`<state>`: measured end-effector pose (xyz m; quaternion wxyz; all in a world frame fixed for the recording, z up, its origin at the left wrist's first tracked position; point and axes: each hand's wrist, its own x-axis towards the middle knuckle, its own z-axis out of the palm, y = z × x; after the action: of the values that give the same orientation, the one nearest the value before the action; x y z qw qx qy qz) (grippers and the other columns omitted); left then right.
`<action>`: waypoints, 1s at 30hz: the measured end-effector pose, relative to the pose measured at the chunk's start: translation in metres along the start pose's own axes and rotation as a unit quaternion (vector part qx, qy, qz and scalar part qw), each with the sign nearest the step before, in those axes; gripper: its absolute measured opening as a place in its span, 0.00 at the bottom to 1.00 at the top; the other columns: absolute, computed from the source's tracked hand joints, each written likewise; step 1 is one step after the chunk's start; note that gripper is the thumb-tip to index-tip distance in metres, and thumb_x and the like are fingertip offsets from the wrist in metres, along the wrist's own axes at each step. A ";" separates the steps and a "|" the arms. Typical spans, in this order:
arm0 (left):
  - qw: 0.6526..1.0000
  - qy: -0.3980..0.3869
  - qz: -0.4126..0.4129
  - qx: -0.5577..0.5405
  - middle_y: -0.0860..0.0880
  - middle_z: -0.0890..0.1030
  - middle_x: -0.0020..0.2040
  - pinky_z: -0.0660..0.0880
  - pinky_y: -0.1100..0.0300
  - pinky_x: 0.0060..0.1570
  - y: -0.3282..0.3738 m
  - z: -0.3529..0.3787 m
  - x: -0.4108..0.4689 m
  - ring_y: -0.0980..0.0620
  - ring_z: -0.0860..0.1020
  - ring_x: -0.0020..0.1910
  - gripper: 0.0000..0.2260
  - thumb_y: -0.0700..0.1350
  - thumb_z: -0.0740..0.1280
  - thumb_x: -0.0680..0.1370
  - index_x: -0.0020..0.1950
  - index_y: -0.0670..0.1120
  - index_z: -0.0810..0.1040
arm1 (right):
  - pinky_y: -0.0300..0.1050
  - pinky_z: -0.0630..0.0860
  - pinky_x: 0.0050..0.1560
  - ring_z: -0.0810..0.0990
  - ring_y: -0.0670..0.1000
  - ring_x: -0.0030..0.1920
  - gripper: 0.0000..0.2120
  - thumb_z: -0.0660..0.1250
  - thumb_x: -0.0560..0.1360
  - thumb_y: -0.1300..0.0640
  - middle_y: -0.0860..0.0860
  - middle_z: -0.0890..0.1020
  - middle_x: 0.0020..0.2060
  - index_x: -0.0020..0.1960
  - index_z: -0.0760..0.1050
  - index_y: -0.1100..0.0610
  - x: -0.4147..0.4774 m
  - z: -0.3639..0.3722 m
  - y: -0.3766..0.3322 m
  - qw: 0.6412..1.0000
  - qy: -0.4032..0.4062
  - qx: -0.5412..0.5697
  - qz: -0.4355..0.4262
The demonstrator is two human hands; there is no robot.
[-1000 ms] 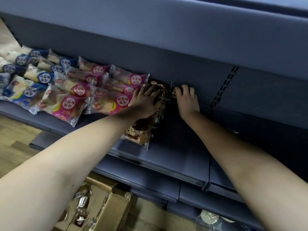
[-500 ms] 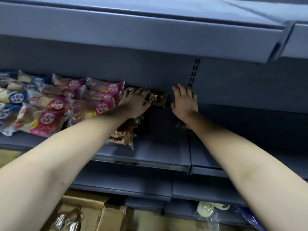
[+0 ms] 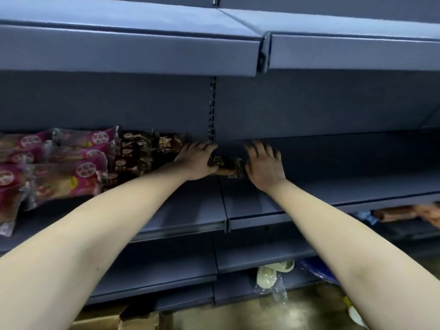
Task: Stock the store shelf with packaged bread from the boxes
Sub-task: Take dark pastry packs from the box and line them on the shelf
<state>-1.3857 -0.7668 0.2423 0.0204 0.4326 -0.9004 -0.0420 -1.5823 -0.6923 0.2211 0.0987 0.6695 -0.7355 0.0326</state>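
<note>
A brown bread pack (image 3: 227, 166) lies deep on the grey shelf (image 3: 333, 186), just right of the joint between two shelf sections. My left hand (image 3: 197, 160) reaches in and grips the pack's left end. My right hand (image 3: 265, 165) rests palm down with fingers spread at its right end, touching it. To the left, more brown packs (image 3: 142, 151) stand in a row, and beyond them lie pink bread packs (image 3: 78, 172), overlapping. Both forearms stretch in from the bottom corners.
The upper shelf's front lip (image 3: 142, 51) hangs above my arms. A slotted upright (image 3: 212, 108) runs down the back wall. Lower right holds orange packets (image 3: 409, 213). A cardboard box (image 3: 140, 317) and a pale item in clear plastic (image 3: 271, 275) sit on the floor.
Both hands have moved right along the shelf, past the brown packs. One brown pack now lies between them. The view has swung right and up, so the blue packs are out of sight.
</note>
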 end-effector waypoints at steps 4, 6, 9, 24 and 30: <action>0.998 -0.063 0.005 -0.017 0.47 0.56 0.78 0.53 0.49 0.73 0.021 0.011 0.011 0.45 0.54 0.76 0.35 0.59 0.62 0.77 0.78 0.48 0.51 | 0.63 0.60 0.67 0.65 0.64 0.68 0.24 0.58 0.79 0.52 0.58 0.64 0.72 0.74 0.63 0.57 -0.021 0.002 0.020 1.000 0.012 -0.005 0.002; 0.997 -0.073 0.002 -0.015 0.45 0.60 0.76 0.60 0.50 0.70 0.028 0.015 0.014 0.43 0.60 0.73 0.34 0.59 0.63 0.77 0.77 0.47 0.55 | 0.62 0.60 0.67 0.65 0.63 0.68 0.24 0.58 0.79 0.52 0.57 0.64 0.72 0.74 0.63 0.56 -0.028 0.001 0.028 1.000 0.008 -0.005 0.013; 0.997 -0.069 -0.010 -0.014 0.43 0.69 0.66 0.67 0.51 0.60 0.035 0.018 0.018 0.42 0.65 0.66 0.30 0.61 0.67 0.73 0.69 0.45 0.68 | 0.63 0.61 0.65 0.67 0.64 0.66 0.23 0.59 0.79 0.53 0.58 0.67 0.71 0.72 0.66 0.57 -0.036 0.003 0.036 1.000 0.015 0.010 0.019; 0.991 0.021 0.018 -0.131 0.45 0.73 0.64 0.69 0.55 0.62 0.018 0.005 -0.021 0.45 0.69 0.64 0.47 0.46 0.77 0.66 0.77 0.50 0.50 | 0.59 0.41 0.75 0.53 0.57 0.75 0.44 0.59 0.73 0.35 0.53 0.55 0.76 0.78 0.45 0.57 -0.020 -0.005 -0.014 0.990 -0.016 0.047 -0.134; 0.991 0.085 -0.008 -0.099 0.48 0.72 0.65 0.66 0.54 0.66 -0.013 -0.008 -0.052 0.45 0.66 0.67 0.51 0.50 0.76 0.67 0.78 0.50 0.44 | 0.57 0.41 0.75 0.55 0.56 0.74 0.42 0.64 0.73 0.38 0.54 0.62 0.73 0.77 0.53 0.59 -0.006 -0.018 -0.057 0.978 -0.001 0.067 -0.199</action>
<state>-1.3426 -0.7343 0.2495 0.1394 0.4377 -0.8832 -0.0944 -1.5236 -0.6887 0.2325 0.0577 0.8075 -0.5838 0.0608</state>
